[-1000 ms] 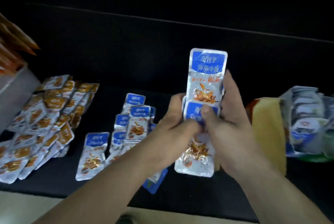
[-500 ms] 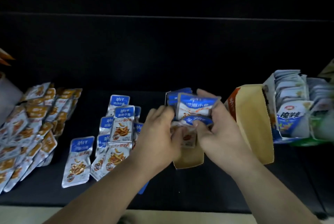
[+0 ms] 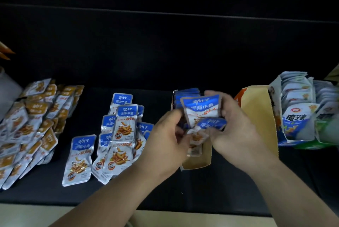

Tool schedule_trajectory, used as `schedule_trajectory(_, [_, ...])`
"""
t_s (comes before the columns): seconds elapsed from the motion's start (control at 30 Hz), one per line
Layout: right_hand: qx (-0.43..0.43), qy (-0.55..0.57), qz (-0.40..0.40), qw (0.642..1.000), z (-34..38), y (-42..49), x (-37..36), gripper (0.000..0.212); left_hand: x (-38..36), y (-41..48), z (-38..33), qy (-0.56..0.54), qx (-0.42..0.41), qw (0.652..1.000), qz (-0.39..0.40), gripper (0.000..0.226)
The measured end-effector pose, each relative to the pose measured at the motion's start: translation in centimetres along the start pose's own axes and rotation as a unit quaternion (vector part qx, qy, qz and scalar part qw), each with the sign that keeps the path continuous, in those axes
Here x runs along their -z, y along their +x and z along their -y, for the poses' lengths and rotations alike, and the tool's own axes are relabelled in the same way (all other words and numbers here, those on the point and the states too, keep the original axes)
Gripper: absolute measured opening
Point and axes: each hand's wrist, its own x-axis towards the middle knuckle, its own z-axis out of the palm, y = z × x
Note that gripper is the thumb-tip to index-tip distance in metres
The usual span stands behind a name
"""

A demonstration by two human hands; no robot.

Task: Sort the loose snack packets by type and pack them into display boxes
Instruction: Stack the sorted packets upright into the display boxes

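2 hands at work: left hand point(image 3: 165, 135) and right hand point(image 3: 236, 131) each grip a small bunch of blue-topped fish snack packets point(image 3: 201, 109), partly lowered into the open cardboard display box point(image 3: 198, 162).

Risk: the glossy foil may fan out and slip. Lower edges could catch the box wall and buckle, or the light box could tip.

Loose blue packets point(image 3: 119, 135) lie left of the box, orange-topped packets point(image 3: 33, 126) further left, and 1 filled box point(image 3: 297, 116) to its right. Black tabletop point(image 3: 201, 190); dim room, dark backdrop.
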Motion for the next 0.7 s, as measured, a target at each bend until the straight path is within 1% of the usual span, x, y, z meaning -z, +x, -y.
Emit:
schedule_trajectory(0.07, [-0.023, -0.031, 0.029, 0.999, -0.7, -0.3, -0.9, 0.083, 0.0, -0.6, 0.9, 0.058, -0.010, 0.998, 0.000, 0.035])
schedule_trajectory(0.1, [-0.031, -0.035, 0.035, 0.998, -1.2, -0.5, -1.3, 0.086, 0.0, -0.7, 1.3, 0.111, -0.023, 0.993, -0.011, 0.034])
schedule_trajectory(0.13, [-0.034, -0.040, 0.038, 0.998, -1.8, -0.6, -1.6, 0.089, 0.1, -0.8, 1.4, 0.162, -0.035, 0.986, -0.024, 0.035])
schedule_trajectory(0.17, [-0.033, -0.054, 0.038, 0.997, -2.4, -0.6, -1.9, 0.093, 0.3, -1.0, 1.3, 0.186, -0.039, 0.981, -0.035, 0.040])
schedule_trajectory(0.2, [-0.028, -0.074, 0.036, 0.996, -2.7, -0.6, -2.0, 0.098, 0.5, -1.2, 1.4, 0.175, -0.040, 0.983, -0.045, 0.050])
schedule_trajectory(0.27, [-0.018, -0.133, 0.022, 0.991, -3.2, -0.5, -2.0, 0.107, 0.8, -1.3, 1.3, 0.095, -0.023, 0.994, -0.044, 0.069])
schedule_trajectory(0.33, [0.003, -0.179, 0.008, 0.984, -3.7, -0.5, -2.0, 0.111, 1.1, -1.1, 1.0, 0.038, -0.011, 0.999, -0.032, 0.077])
schedule_trajectory(0.37, [0.010, -0.179, 0.002, 0.984, -4.0, -0.5, -2.2, 0.111, 1.2, -0.9, 1.0, 0.023, -0.010, 0.999, -0.021, 0.077])
schedule_trajectory(0.4, [0.011, -0.167, -0.006, 0.986, -4.4, -0.6, -2.3, 0.110, 1.2, -0.8, 1.0, 0.027, -0.013, 1.000, -0.009, 0.074])
schedule_trajectory(0.43, [0.006, -0.148, -0.024, 0.989, -4.8, -0.6, -2.5, 0.109, 1.2, -0.6, 1.0, 0.049, -0.025, 0.998, -0.001, 0.066])
schedule_trajectory(0.5, [-0.021, -0.110, -0.068, 0.991, -5.8, -0.8, -2.9, 0.108, 1.2, -0.2, 1.7, 0.100, -0.064, 0.993, -0.002, 0.041])
schedule_trajectory(0.53, [-0.040, -0.101, -0.076, 0.991, -6.2, -1.0, -3.2, 0.106, 1.2, -0.1, 2.0, 0.113, -0.071, 0.991, -0.003, 0.032])
schedule_trajectory(0.57, [-0.055, -0.107, -0.072, 0.990, -6.6, -1.3, -3.5, 0.101, 1.2, 0.0, 2.0, 0.119, -0.071, 0.990, -0.004, 0.028])
schedule_trajectory(0.63, [-0.062, -0.126, -0.053, 0.989, -7.1, -1.9, -4.1, 0.088, 1.1, 0.1, 2.0, 0.115, -0.068, 0.991, 0.004, 0.032])
schedule_trajectory(0.67, [-0.067, -0.125, -0.042, 0.989, -7.3, -2.1, -4.3, 0.088, 1.0, 0.1, 1.9, 0.108, -0.065, 0.992, 0.020, 0.037])
schedule_trajectory(0.7, [-0.075, -0.117, -0.032, 0.990, -7.4, -2.3, -4.5, 0.092, 0.8, 0.0, 1.9, 0.101, -0.062, 0.992, 0.040, 0.042])
